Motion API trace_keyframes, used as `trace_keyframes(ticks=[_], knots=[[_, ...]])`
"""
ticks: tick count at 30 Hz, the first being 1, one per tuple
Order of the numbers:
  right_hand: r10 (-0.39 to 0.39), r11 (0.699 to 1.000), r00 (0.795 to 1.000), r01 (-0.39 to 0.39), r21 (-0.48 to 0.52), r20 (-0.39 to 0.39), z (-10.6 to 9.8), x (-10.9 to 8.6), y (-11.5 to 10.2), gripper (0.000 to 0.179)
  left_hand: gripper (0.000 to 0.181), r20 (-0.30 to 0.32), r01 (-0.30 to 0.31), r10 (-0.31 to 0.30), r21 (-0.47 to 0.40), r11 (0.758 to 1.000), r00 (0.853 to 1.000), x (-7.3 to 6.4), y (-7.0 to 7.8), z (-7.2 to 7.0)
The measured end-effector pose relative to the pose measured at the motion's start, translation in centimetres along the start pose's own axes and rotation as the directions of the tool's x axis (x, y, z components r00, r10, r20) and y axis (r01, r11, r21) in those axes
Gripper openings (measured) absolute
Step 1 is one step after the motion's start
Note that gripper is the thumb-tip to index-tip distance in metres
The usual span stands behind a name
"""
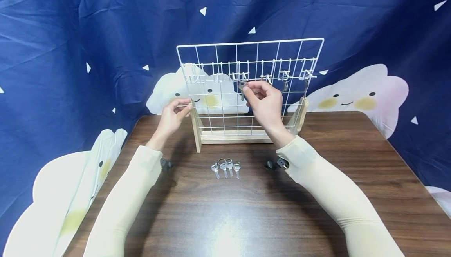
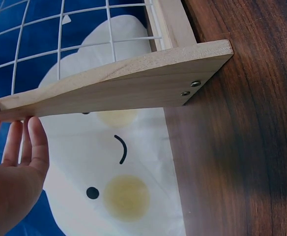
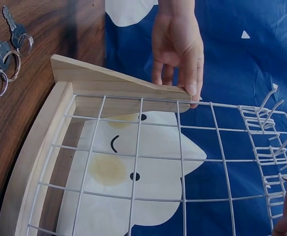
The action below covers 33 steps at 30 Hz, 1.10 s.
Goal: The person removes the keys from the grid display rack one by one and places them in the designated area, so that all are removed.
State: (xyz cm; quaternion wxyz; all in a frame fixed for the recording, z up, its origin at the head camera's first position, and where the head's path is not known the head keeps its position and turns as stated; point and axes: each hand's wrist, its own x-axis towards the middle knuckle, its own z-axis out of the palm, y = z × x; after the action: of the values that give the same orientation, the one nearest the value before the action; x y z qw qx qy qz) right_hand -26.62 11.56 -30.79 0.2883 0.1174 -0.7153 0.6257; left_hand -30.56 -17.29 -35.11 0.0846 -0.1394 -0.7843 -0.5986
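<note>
Your right hand (image 1: 266, 102) pinches a key (image 1: 242, 88) between thumb and fingertips, just below a hook (image 1: 243, 76) on the rack (image 1: 234, 136); whether a ring has reached the hook is too small to tell. Your left hand (image 1: 172, 116), thumb and fingers closed about the rack's wooden side (image 1: 195, 131), holds it at nine o'clock. A light, steady grip there should serve best; bring the ring squarely over the hook's tip before you loosen your pinch. Mind your knuckles: hanging keys (image 1: 285, 86) are close by at about three o'clock. The rack stands near the far edge of the surface (image 1: 197, 198), with the curtain (image 1: 123, 33) at twelve, so avoid pushing that way. Four loose keys (image 1: 230, 165) lie at six o'clock; bare room opens beyond them, towards you.
</note>
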Motion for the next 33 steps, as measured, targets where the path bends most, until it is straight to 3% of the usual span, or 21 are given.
trace_keyframes(ticks=[14, 33], knots=[[-0.032, 0.999, 0.999, 0.032, 0.004, 0.025, -0.8, -0.4, -0.4, 0.016, 0.034, 0.005, -0.019, 0.019, -0.001, 1.0, 1.0, 0.1, -0.1, -0.1], [0.067, 0.998, 0.993, -0.066, -0.011, 0.094, -2.2, -2.6, 1.5, 0.018, 0.035, 0.004, -0.014, 0.014, -0.001, 1.0, 1.0, 0.0, -0.1, 0.0]])
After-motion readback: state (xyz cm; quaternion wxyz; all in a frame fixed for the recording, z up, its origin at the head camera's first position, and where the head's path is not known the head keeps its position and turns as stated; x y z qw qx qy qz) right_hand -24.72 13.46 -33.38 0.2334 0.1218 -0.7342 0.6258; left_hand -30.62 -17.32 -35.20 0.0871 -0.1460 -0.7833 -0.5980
